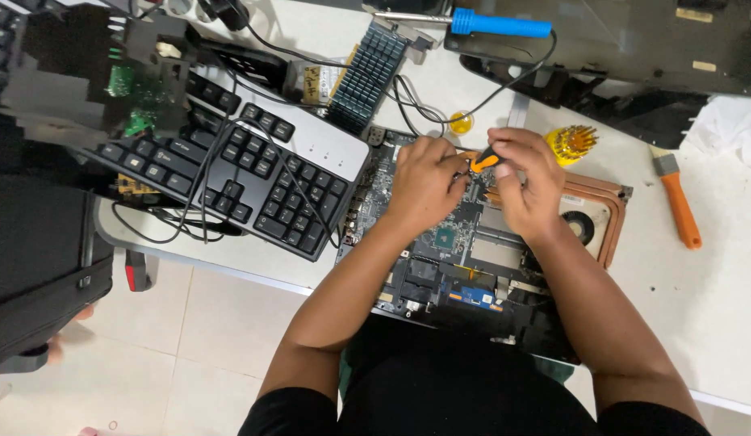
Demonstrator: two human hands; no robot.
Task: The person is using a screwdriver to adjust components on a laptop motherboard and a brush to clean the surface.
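Circuit board (464, 250): it lies flat at the near edge of the worktop (714, 307), partly overhanging toward you. Judge it stiff but fragile, light; grip it by the bare edges, never the chips.
Left hand (424, 182): your fingers are curled together, pressing down on the board beside the tool tip, holding nothing you can see.
Right hand (525, 182): it is clamped around a small screwdriver (483, 161) with an orange handle, tip down on the board.
Screwdriver: thin, light, likely slippery; pinch it at the handle.
Copper cooler (605, 211): just right of the board.
Keyboard (254, 173): left of the board, tilted.
Bit holder (571, 143): yellow, just beyond your right hand.
Soldering iron (480, 23): blue handle, at the far edge.
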